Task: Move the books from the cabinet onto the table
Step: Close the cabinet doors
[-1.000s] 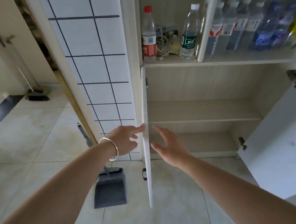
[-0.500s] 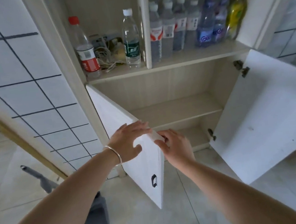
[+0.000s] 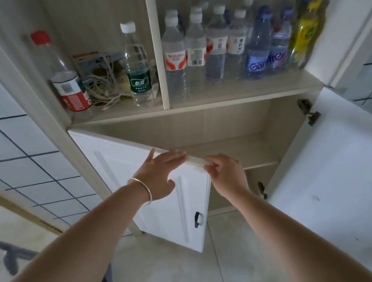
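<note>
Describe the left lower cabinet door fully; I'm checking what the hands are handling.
The white panelled left cabinet door looks like painted wood, with a raised frame moulding and a small dark handle near its free edge. It stands partly open, hinged at the left. The left hand lies flat on its top edge and face; the right hand pinches its top corner.
</note>
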